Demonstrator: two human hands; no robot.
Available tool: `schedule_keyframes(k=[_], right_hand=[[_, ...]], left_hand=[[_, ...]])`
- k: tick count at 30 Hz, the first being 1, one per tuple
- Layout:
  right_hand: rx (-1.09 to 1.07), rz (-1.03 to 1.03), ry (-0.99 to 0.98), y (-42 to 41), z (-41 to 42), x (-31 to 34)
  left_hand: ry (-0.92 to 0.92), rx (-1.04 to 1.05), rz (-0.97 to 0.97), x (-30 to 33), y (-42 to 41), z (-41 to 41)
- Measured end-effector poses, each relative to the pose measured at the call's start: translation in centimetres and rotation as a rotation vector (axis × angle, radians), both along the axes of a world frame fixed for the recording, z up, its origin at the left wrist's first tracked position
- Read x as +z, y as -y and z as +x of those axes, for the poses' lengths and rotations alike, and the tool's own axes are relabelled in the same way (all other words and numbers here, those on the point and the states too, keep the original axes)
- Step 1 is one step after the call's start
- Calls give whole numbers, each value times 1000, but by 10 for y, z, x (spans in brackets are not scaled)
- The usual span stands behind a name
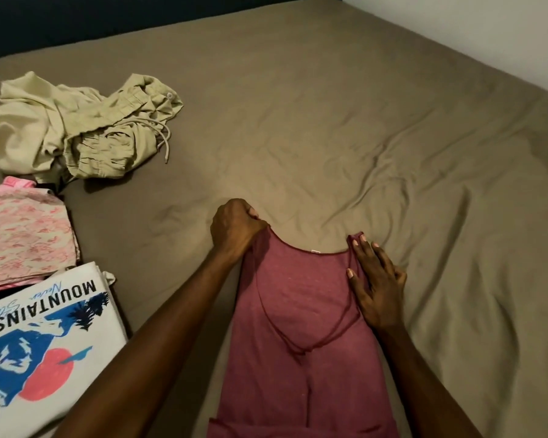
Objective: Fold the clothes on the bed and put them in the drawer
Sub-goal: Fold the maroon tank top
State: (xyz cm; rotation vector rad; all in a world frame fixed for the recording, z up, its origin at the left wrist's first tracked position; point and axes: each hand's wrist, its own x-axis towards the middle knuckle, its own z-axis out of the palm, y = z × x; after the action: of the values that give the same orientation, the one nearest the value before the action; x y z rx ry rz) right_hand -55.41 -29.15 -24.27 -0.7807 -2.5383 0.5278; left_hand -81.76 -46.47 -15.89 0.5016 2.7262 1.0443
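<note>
Top (pixel 301 311), maroon, is spread flat on the bed (pixel 361 121). One strap is pinched by the left hand (pixel 234 226); the other is pressed down by the flat-fingered right hand (pixel 375 286), presumably to square it for folding.

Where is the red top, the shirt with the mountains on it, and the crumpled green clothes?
red top (pixel 301 298): head view, on its chest area below the neckline.
mountain shirt (pixel 45 349): head view, on the blue print of the folded shirt.
crumpled green clothes (pixel 86 131): head view, on the middle of the heap.
</note>
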Motion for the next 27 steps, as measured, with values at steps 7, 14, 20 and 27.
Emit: schedule_keyframes(k=[7,14,20,27], right_hand=[[0,5,9,0,-1,0],[-1,4,28,0,2,1],[-1,-4,16,-1,-2,-1],[-7,6,36,-3,0,-3]], left_hand=[[-135,-55,-96,4,-26,12],[-225,35,310,10,-1,44],[-311,-442,65,-35,64,41],[-441,-615,-307,-49,45,34]])
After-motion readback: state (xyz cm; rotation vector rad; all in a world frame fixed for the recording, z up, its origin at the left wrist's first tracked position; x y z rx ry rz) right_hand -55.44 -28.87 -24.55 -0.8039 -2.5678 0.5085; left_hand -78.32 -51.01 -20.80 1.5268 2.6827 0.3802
